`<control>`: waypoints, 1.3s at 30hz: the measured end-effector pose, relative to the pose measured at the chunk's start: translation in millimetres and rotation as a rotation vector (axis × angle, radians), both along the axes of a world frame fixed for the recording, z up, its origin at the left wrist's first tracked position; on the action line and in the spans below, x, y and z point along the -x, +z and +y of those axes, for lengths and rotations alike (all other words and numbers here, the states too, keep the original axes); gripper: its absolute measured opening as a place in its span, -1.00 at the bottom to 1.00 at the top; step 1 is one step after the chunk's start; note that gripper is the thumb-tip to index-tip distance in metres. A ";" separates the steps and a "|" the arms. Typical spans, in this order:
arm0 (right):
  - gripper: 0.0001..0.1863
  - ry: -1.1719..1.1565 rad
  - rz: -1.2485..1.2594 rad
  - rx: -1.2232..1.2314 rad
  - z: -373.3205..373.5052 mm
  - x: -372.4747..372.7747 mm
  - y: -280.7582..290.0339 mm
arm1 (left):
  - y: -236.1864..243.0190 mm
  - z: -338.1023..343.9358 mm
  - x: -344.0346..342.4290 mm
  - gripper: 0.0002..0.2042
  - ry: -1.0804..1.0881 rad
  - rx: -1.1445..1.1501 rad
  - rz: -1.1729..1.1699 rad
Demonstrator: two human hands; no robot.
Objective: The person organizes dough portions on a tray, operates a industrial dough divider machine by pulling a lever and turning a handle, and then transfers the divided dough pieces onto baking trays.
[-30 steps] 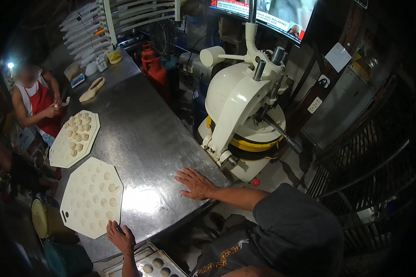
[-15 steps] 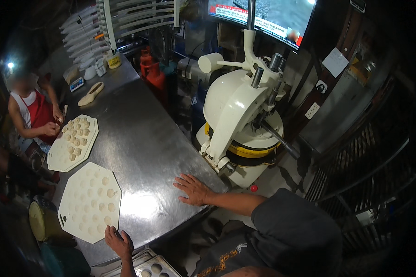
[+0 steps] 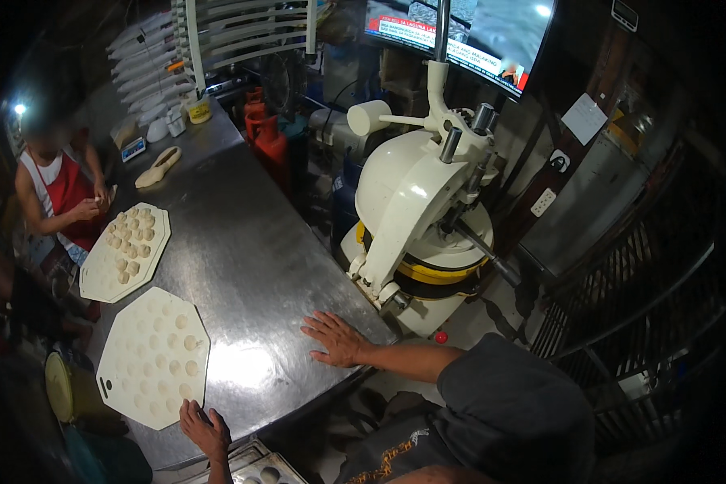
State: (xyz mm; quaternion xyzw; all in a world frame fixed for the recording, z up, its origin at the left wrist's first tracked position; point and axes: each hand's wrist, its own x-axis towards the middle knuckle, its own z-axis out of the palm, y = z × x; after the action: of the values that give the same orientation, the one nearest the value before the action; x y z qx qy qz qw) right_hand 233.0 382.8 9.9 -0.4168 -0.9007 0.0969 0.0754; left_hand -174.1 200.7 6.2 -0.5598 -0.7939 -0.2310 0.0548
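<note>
My right hand (image 3: 335, 339) lies flat on the metal table (image 3: 266, 266) near its right corner, fingers spread and holding nothing. At the front edge my left hand (image 3: 205, 429) is open, fingers apart, its fingertips at the near corner of a pale octagonal board (image 3: 163, 413). Whether they touch the board I cannot tell. Rows of shallow round hollows cover this board, and a slot is cut near its left edge. Beyond it lies a second octagonal board (image 3: 98, 278) bearing several small dough balls (image 3: 133, 234).
Across the table a co-worker (image 3: 60, 189) in a red apron handles something small. A long dough piece (image 3: 159, 167) and a scale (image 3: 133, 148) lie further back. A large cream machine (image 3: 411, 185) stands right of the table. Trays with round pieces (image 3: 270, 474) are below my left hand.
The view has shifted slightly. The co-worker's hands have drawn closer together. Both my hands stay in nearly the same places.
</note>
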 end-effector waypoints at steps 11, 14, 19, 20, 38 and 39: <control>-0.23 -0.014 -0.004 0.000 -2.3 -5.5 0.4 | 0.4 4.1 -5.0 -0.50 -0.003 0.017 0.001; -0.23 0.010 0.009 0.003 1.4 4.4 2.5 | 2.0 -1.4 2.9 -0.51 0.020 0.017 0.015; -0.24 0.003 0.007 0.007 -0.6 2.5 5.3 | 1.2 0.5 4.0 -0.51 0.000 0.009 0.001; -0.24 0.000 -0.006 0.016 -1.2 2.3 5.2 | 3.4 0.9 2.5 -0.51 0.002 0.017 -0.006; -0.27 0.060 0.181 -0.113 15.5 7.5 -3.7 | -26.9 3.0 23.9 -0.49 -0.053 -0.113 0.055; -0.27 0.042 0.152 -0.075 7.7 -3.7 -11.3 | -19.7 8.1 13.3 -0.53 -0.045 -0.084 0.013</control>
State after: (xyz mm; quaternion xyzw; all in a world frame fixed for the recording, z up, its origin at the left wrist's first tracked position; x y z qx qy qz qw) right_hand 236.7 390.4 -1.4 -0.3861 -0.9039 0.0961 0.1569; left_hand -187.4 208.8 -13.5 -0.5764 -0.7703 -0.2614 0.0782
